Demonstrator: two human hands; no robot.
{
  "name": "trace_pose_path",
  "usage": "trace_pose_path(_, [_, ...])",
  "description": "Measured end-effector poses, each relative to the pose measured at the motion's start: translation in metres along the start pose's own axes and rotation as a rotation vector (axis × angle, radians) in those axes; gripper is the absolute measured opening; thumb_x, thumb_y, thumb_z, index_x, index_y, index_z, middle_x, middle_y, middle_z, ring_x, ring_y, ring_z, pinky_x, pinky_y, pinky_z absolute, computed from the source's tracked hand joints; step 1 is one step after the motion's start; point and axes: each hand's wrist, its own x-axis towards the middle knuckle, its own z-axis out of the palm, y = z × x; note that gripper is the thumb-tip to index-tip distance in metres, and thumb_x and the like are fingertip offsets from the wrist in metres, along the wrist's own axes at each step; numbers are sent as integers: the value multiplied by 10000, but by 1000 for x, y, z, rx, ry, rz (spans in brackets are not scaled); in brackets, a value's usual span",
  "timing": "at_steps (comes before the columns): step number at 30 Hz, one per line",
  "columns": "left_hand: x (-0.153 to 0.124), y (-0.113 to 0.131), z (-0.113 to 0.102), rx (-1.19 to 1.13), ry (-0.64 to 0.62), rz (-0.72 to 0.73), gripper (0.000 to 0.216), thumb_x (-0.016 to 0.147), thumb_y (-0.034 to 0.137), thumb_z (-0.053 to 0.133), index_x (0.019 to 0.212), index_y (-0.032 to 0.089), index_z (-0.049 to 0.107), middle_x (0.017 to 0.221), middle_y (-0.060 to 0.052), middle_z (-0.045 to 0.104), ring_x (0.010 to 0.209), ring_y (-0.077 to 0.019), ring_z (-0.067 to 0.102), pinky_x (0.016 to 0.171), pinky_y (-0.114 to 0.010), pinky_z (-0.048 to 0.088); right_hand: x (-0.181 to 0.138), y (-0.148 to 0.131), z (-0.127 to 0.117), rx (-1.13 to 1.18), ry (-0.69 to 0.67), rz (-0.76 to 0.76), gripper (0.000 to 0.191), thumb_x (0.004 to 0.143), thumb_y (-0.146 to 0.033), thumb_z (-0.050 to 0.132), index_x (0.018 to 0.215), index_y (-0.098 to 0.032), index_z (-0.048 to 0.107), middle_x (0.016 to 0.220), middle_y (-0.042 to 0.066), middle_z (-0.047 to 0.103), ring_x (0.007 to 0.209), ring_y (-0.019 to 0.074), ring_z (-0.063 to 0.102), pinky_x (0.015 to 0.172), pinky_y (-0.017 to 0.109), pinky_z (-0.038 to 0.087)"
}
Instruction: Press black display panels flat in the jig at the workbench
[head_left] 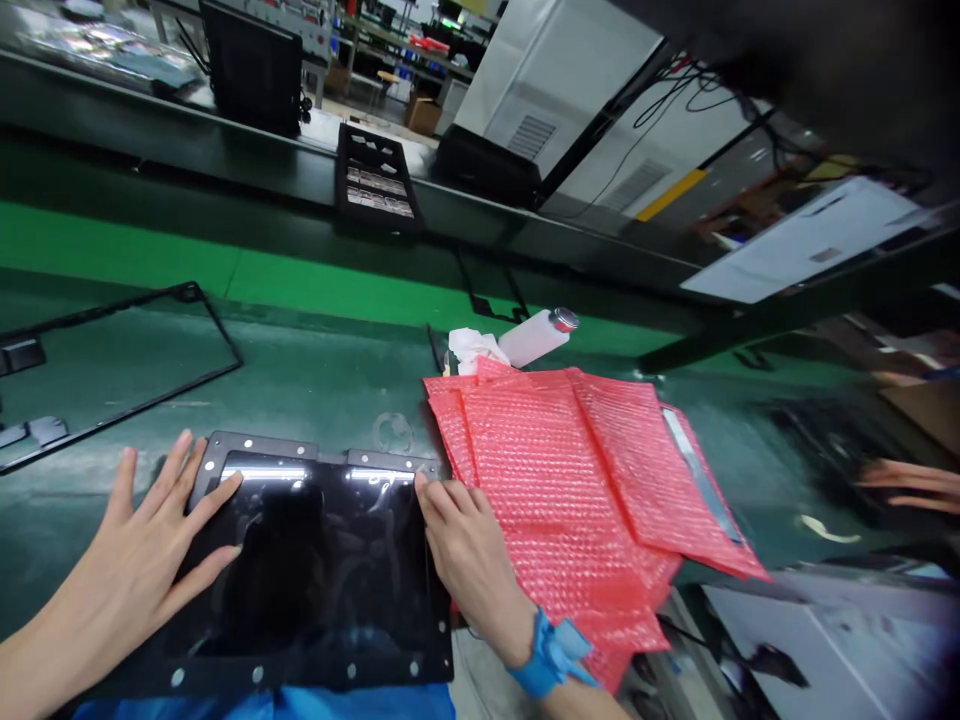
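Observation:
A glossy black display panel (322, 570) lies in front of me on a dark plate (307, 682) with round silvery spots along its edges. Fingers spread, my left hand (150, 540) rests over the panel's left side, thumb and index finger on its surface. At the panel's upper right corner, my right hand (472, 550) has its fingers bent together, with the fingertips pressed at the edge. What lies under those fingertips, if anything, is hidden. A blue band (551, 655) circles my right wrist. Red bubble-wrap pouches (540, 470) lie just right of that hand.
Behind the pouches lie a white bottle (536, 338) and crumpled tissue (476, 347). A thin black frame (217, 325) sits left on the green bench (315, 370). A black tray (376, 185) stands at the back. Another person's hand (911, 480) shows at far right.

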Motion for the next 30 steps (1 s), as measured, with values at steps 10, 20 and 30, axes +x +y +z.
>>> trace_pose_path(10, [2,-1,9,-39,0,-84,772,903,628,484,1544,233,311,1658,-129,139,1506,-436,143,1186,-682,124,6,-24,19,267,123,211,514,954,-36,382,1456,-128,440,1008,94,597,926,249,503,819,415,502])
trace_pose_path(20, [5,1,6,-32,-10,-63,830,923,626,451,1591,214,180,1651,-161,138,1503,-424,164,1177,-695,25,-7,32,-36,490,-94,174,445,879,-29,391,1130,-224,703,957,55,592,913,205,567,815,391,508])
trace_pose_path(30, [2,-5,10,-85,-36,-71,825,917,646,479,1585,260,186,1656,-110,151,1503,-416,179,1186,-678,71,52,60,-25,568,-194,235,99,884,-207,664,972,-188,624,956,22,580,707,126,607,693,284,519])
